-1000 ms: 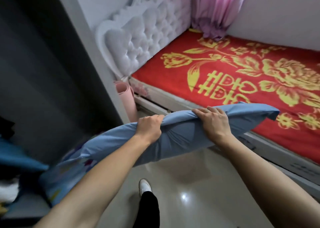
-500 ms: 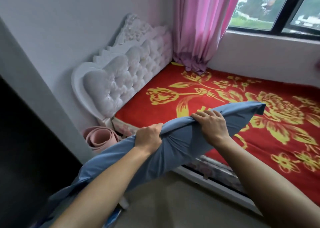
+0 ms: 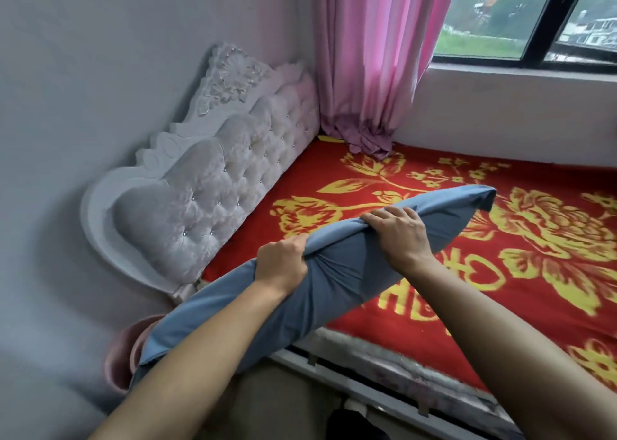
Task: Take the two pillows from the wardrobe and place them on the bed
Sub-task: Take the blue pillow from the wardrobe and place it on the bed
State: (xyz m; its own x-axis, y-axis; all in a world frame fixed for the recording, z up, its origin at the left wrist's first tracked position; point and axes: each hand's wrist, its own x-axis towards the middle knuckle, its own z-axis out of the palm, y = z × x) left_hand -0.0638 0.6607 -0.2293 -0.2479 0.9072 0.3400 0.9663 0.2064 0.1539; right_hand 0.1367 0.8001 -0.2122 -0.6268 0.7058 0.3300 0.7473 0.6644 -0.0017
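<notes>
A: Where was the pillow (image 3: 337, 272) then?

B: Held in the air, slanting from 7 o'clock up to 2 o'clock. A second earlier it was over the floor by the wardrobe; now its far end hung over the red bed (image 3: 467, 272), near the headboard (image 3: 213, 199) at 10 o'clock. I'd judge only the setting-down remained for this one.

A: And the hands?

B: Both arms stretched forward. The left hand (image 3: 282, 261) had its fingers bunched tight on the pillow's top edge; the right hand (image 3: 399, 236) lay over the same edge, fingers curled around it.

A: A second pillow?

B: None in view.
</notes>
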